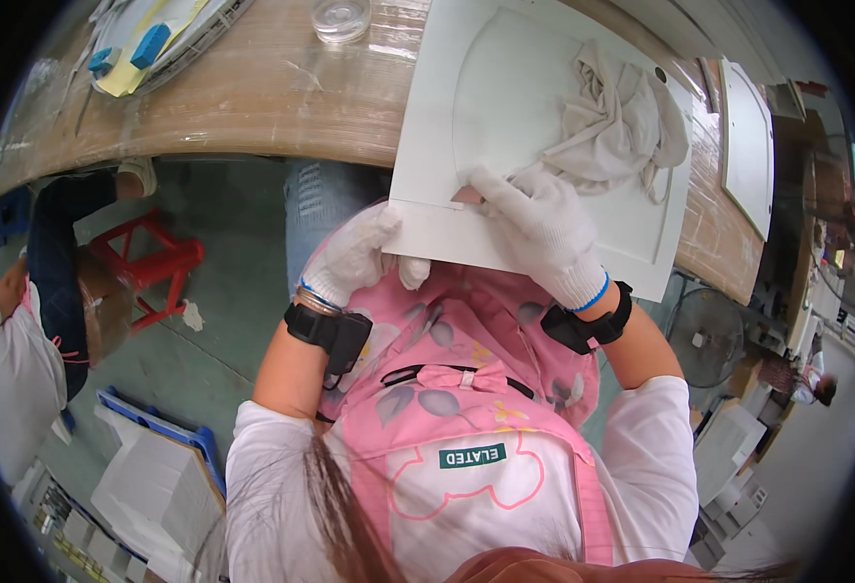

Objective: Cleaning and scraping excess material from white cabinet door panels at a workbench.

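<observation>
A white framed panel (505, 92), like a cabinet door, lies on the table and juts over its near edge toward my lap. My left hand (354, 255), in a white knitted glove, grips its near left corner, thumb above and fingers below. My right hand (552, 228), gloved the same way, is closed on a small brownish piece (468, 195), perhaps sandpaper. It presses this piece against the inner edge of the panel's near frame strip. Beyond my right hand, a crumpled off-white cloth (617, 121) rests on the recessed face of the panel.
A clear glass (341, 17) stands on the film-covered table (252, 107). At the far left, a round tray (189, 60) holds blue blocks (150, 46). Another white panel (746, 146) lies to the right. Left are a red stool (170, 260) and a co-worker (19, 340); a fan (706, 335) stands right.
</observation>
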Demonstrator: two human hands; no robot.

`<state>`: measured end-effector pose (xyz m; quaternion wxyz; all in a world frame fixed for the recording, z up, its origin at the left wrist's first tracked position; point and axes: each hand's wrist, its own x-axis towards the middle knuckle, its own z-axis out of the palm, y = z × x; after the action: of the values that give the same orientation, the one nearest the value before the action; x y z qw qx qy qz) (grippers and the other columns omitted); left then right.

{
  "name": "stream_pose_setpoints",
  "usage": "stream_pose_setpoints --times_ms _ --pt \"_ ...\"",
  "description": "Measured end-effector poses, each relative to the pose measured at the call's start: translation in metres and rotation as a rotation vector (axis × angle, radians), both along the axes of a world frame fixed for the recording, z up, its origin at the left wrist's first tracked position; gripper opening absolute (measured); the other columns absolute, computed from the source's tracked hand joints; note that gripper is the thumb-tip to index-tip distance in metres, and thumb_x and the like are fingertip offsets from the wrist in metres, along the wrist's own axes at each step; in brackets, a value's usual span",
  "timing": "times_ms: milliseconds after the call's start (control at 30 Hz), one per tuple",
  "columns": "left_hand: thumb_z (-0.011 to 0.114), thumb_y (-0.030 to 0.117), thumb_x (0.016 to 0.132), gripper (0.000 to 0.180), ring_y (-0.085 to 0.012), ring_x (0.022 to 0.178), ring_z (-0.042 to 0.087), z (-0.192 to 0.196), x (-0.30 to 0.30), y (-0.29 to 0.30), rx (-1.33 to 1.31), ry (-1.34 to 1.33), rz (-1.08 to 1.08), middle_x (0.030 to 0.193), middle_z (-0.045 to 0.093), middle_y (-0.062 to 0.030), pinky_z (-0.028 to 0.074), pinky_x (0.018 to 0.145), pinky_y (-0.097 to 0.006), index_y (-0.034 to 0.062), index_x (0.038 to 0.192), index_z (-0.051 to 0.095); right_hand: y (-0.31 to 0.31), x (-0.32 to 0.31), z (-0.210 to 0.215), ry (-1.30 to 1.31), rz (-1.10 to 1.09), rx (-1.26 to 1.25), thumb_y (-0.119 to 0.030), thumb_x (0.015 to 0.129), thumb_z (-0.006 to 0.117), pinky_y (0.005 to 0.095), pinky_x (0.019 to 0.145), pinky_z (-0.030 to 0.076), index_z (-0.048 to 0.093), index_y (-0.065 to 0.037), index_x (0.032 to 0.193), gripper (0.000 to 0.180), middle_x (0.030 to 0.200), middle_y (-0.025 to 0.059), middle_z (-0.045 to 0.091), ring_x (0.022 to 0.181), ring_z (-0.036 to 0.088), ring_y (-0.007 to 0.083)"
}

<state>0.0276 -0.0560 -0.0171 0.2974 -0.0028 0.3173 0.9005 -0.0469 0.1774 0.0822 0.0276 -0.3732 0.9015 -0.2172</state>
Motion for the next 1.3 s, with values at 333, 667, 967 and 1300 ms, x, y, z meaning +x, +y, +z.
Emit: stream_pose_setpoints --times_ms 333,667,967,1300 --pt "0.054 0.052 0.096 0.064 -0.0225 0.064 0.065 -0.001 0.001 0.000 0.018 -0.017 -0.001 0.076 0.067 -0.0135 0.055 0.060 -0.034 -0.0068 0.121 0.055 0.001 0.001 0.002 0.038 0.013 0.038 -0.006 0.074 0.067 0.0392 0.057 0.048 0.066 -0.018 0.119 0.047 0.072 0.0090 0.061 0.066 0.062 0.0284" --pt "0.057 0.054 0.094 0.071 -0.0214 0.063 0.065 0.002 -0.003 -0.001 0.022 0.009 -0.043 0.077 0.067 -0.0134 0.055 0.059 -0.033 -0.0087 0.128 0.052 0.001 0.001 0.000 0.052 -0.040 0.064 -0.006 0.074 0.067 0.0394 0.057 0.049 0.067 -0.019 0.119 0.047 0.072 0.0062 0.062 0.066 0.063 0.0280" --pt "0.058 0.054 0.094 0.064 -0.0235 0.064 0.067 -0.002 -0.001 0.000 0.007 0.009 -0.008 0.079 0.068 -0.0148 0.056 0.059 -0.034 -0.0064 0.116 0.057 0.001 0.000 0.002 0.014 -0.067 0.030 -0.007 0.072 0.068 0.0396 0.057 0.049 0.068 -0.019 0.117 0.047 0.074 0.0054 0.064 0.066 0.064 0.0275" --pt "0.048 0.050 0.099 0.063 -0.0260 0.066 0.066 -0.006 0.001 0.000 -0.018 0.027 -0.001 0.079 0.068 -0.0160 0.055 0.059 -0.036 -0.0073 0.123 0.054 0.010 -0.004 0.002 -0.022 0.021 0.060 -0.009 0.076 0.067 0.0400 0.057 0.050 0.068 -0.020 0.116 0.042 0.074 0.0092 0.063 0.067 0.063 0.0293"
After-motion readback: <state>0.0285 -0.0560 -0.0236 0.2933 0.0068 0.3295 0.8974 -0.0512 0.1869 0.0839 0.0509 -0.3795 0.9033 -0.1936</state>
